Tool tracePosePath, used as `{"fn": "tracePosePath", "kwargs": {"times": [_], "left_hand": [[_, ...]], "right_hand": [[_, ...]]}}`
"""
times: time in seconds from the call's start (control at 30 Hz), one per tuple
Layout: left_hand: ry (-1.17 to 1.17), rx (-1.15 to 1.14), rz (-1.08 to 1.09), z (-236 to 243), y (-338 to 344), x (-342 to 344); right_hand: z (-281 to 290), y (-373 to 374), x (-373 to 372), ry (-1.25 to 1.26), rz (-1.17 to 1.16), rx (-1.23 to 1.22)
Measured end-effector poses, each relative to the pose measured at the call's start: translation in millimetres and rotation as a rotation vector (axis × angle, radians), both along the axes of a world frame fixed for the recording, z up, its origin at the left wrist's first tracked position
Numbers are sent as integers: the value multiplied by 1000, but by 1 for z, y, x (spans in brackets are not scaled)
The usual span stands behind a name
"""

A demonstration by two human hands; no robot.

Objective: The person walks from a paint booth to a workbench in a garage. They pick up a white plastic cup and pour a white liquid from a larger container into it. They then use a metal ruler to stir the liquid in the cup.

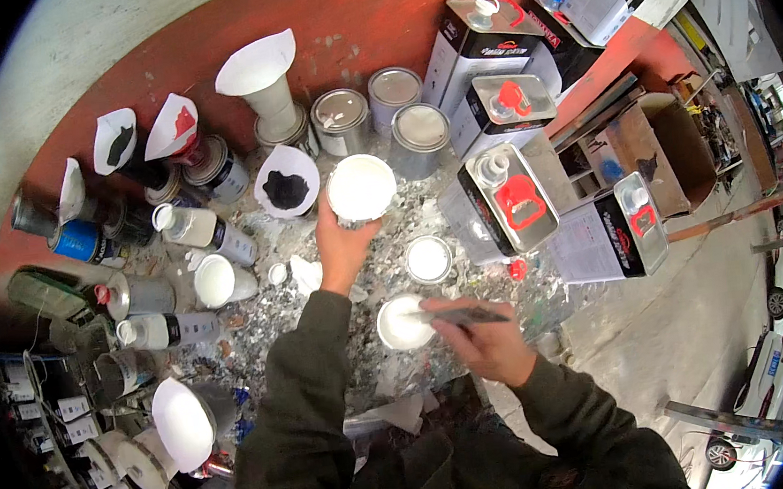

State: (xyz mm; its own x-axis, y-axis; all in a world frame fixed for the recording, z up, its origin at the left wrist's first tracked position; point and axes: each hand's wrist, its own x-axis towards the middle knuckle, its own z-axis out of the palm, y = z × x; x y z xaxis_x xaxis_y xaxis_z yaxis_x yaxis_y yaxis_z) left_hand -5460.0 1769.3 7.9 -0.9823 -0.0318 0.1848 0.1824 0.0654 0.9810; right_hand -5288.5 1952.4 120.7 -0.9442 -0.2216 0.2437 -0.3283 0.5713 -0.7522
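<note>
My left hand (pixel 345 252) is closed round a round tub of white paint (pixel 361 187), held up over the far middle of the bench. In my right hand (pixel 492 340) is a flat grey spatula (pixel 462 315), its tip at the white contents of a small open cup (pixel 400 325) near the bench's front edge. The fingers hide part of the spatula's handle. Between the two hands, a round can with a white top (pixel 429 260) rests on the bench. White crumpled paper (pixel 306 274) lies beside my left wrist.
Rectangular metal cans with red handles (pixel 521 196) crowd the right side. Round paint cans (pixel 340 110) and paper-funnelled cups (pixel 287 181) line the back. Bottles (pixel 205 232) and another white cup (pixel 223 279) stand left. The bench (pixel 367 379) is paint-spattered; cars (pixel 769 368) are beyond it.
</note>
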Motion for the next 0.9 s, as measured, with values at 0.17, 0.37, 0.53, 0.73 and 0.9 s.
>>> {"fn": "tracePosePath", "kwargs": {"times": [0.17, 0.37, 0.53, 0.73, 0.9], "left_hand": [[-23, -26, -35, 59, -41, 69], [36, -443, -242, 114, -81, 127], [32, -682, -410, 131, -82, 143], [84, -905, -466, 148, -72, 143], [104, -967, -470, 160, -70, 147]], "right_hand": [[22, -1, -1, 39, -26, 5], [32, -1, 7, 50, -96, -5], [27, 3, 12, 76, -167, 0], [9, 9, 16, 137, -186, 69], [10, 5, 17, 140, -188, 74]]}}
